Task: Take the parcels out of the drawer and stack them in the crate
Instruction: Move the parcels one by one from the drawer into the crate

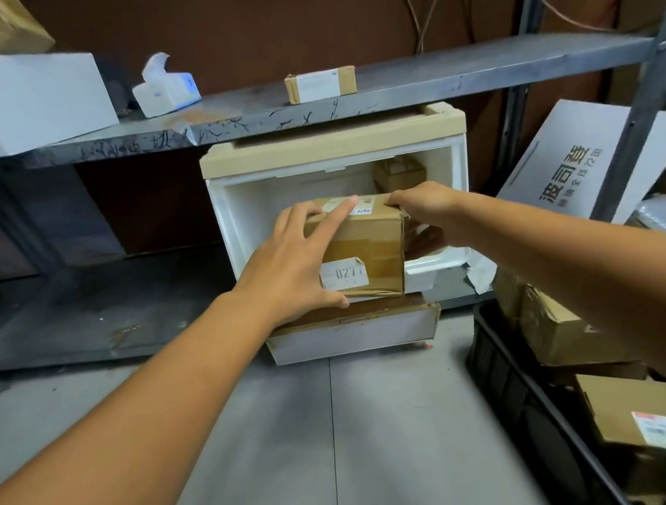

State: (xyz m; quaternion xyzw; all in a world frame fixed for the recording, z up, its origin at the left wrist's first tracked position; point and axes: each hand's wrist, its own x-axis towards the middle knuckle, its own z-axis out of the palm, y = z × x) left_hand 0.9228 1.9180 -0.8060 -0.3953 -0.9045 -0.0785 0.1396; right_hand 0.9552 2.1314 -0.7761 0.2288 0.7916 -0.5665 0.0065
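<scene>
A brown cardboard parcel [368, 243] with a white "0277" label is held in front of the white drawer unit [230, 214]. My left hand [295, 265] grips its left side, fingers over the top. My right hand [426, 203] holds its top right edge. The pulled-out drawer [354, 335] sits below the parcel, its white front facing me. Another small brown parcel [399, 173] rests deep inside the unit's cavity. At the lower right stands the black crate [505, 373], with several cardboard parcels [559, 333] in it.
A grey metal shelf [427, 77] above carries a small labelled parcel [321, 84], a tissue box [166, 90] and a white box [10, 101]. A large white printed carton [580, 163] leans at right behind a shelf post [647, 96]. Grey floor lies below.
</scene>
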